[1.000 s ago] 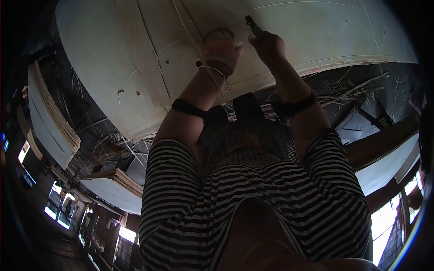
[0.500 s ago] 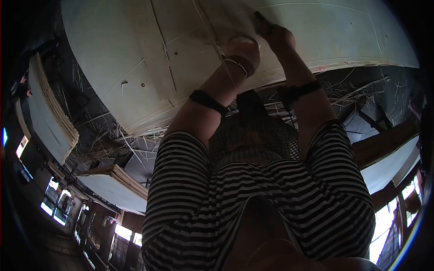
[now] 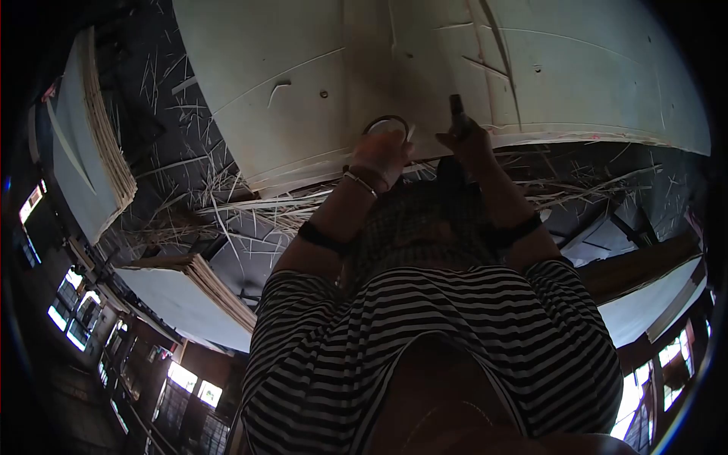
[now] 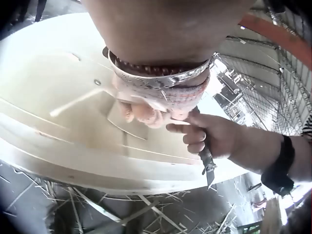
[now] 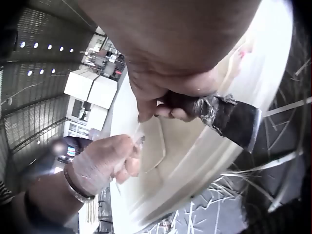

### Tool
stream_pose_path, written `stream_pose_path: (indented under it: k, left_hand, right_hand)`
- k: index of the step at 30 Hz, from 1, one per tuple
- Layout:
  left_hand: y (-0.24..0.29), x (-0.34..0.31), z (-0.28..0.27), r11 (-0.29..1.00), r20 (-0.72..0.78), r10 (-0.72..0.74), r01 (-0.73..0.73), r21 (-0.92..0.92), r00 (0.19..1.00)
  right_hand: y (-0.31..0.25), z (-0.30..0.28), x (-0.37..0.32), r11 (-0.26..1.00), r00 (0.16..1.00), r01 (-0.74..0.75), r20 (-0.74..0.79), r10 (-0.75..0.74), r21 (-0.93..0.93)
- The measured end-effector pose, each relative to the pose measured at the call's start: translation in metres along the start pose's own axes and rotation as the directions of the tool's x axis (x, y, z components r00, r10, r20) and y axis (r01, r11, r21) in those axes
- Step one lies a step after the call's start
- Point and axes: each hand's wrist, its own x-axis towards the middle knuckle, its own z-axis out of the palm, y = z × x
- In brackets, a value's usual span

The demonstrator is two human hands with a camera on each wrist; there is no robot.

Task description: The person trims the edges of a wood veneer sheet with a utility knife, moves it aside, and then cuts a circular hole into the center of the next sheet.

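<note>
My left hand, in a pale fingerless covering with a bracelet at the wrist, is over the near edge of a pale wood sheet. Its fingers curl at a thin ring-shaped loop; I cannot tell what the loop is made of. My right hand grips a knife with a flat dark blade and ragged wrapping beside the grip. In the left wrist view the knife angles down toward the sheet's near edge, and the two hands are close together.
Cracks and small knots mark the sheet. A small hooked strip lies on it at left. Splinters and thin strips litter the floor along the near edge. Stacks of sheets stand at far left, lower left and right.
Both hands have come back toward the sheet's near edge and my body. The head view has shifted, carrying the sheet's marks rightward and up. A thin strip no longer crosses the left wrist.
</note>
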Motion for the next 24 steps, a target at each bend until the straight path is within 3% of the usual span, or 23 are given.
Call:
stream_pose_path:
  k: [1,2,3,4,5,6,8,9,10,11,12,14,18,19,20,21,23,24]
  left_hand:
    - [-0.019,-0.009,-0.006,1.0,-0.034,0.008,-0.009,-0.023,0.999]
    - [-0.037,-0.015,-0.012,1.0,-0.04,0.007,-0.008,-0.025,0.999]
    - [-0.055,-0.018,-0.018,0.987,-0.063,0.091,-0.099,-0.129,0.994]
    - [-0.071,-0.02,-0.025,0.954,-0.095,0.174,-0.192,-0.23,0.98]
    - [-0.086,-0.021,-0.031,0.953,-0.101,0.177,-0.196,-0.232,0.979]
    - [-0.099,-0.023,-0.039,0.978,-0.125,0.148,-0.164,-0.129,0.981]
    - [-0.12,-0.022,-0.053,0.991,-0.146,0.122,-0.128,-0.032,0.982]
    - [-0.129,-0.016,-0.061,0.997,-0.113,0.022,-0.013,0.076,0.993]
    - [-0.138,-0.011,-0.066,0.978,-0.088,-0.083,0.099,0.184,0.993]
    - [-0.145,-0.007,-0.07,0.98,-0.085,-0.082,0.096,0.177,0.993]
    - [-0.152,-0.001,-0.073,0.956,-0.092,-0.133,0.152,0.252,0.987]
    - [-0.159,0.01,-0.084,0.914,-0.072,-0.213,0.225,0.337,0.974]
    - [-0.171,0.023,-0.071,0.88,-0.021,-0.184,0.174,0.442,0.983]
    - [-0.163,0.021,-0.061,0.889,-0.008,-0.151,0.14,0.436,0.988]
    - [-0.157,0.012,-0.052,0.869,0.121,-0.127,0.051,0.492,0.985]
    - [-0.153,0.001,-0.044,0.839,0.246,-0.112,-0.041,0.542,0.963]
    - [-0.156,-0.024,-0.025,0.942,0.074,0.047,-0.068,0.33,0.996]
    - [-0.16,-0.035,-0.019,0.977,0.085,-0.007,-0.011,0.213,0.996]
  right_hand:
    - [-0.049,-0.002,0.011,0.956,0.97,-0.176,0.208,0.127,0.235]
    - [-0.086,0.002,0.02,0.83,0.882,-0.38,0.43,0.192,0.409]
    - [-0.104,0.015,0.026,0.832,0.883,-0.377,0.43,0.19,0.406]
    - [-0.116,0.028,0.037,0.852,0.86,-0.328,0.502,0.091,0.407]
    - [-0.127,0.041,0.049,0.868,0.822,-0.278,0.569,-0.007,0.412]
    - [-0.136,0.052,0.061,0.871,0.822,-0.277,0.569,-0.004,0.406]
    - [-0.15,0.076,0.079,0.948,0.789,-0.307,0.58,0.203,0.086]
    - [-0.158,0.086,0.086,0.948,0.789,-0.307,0.578,0.206,0.081]
    - [-0.166,0.096,0.09,0.989,0.868,-0.14,0.477,0.142,-0.04]
    - [-0.172,0.106,0.094,0.984,0.923,0.016,0.382,0.054,-0.179]
    - [-0.176,0.117,0.101,0.982,0.922,0.014,0.383,0.059,-0.186]
    - [-0.18,0.139,0.113,0.954,0.963,-0.065,0.233,0.137,-0.293]
    - [-0.181,0.152,0.12,0.879,0.955,-0.071,0.223,0.197,-0.472]
    - [-0.177,0.153,0.12,0.918,0.941,-0.239,0.159,0.3,-0.317]
    - [-0.174,0.154,0.121,0.914,0.911,-0.38,0.111,0.396,-0.138]
    - [-0.173,0.153,0.121,0.908,0.908,-0.394,0.09,0.408,-0.14]
    - [-0.172,0.147,0.119,0.921,0.911,-0.254,0.248,0.331,-0.296]
    - [-0.171,0.139,0.117,0.919,0.913,-0.264,0.232,0.336,-0.294]
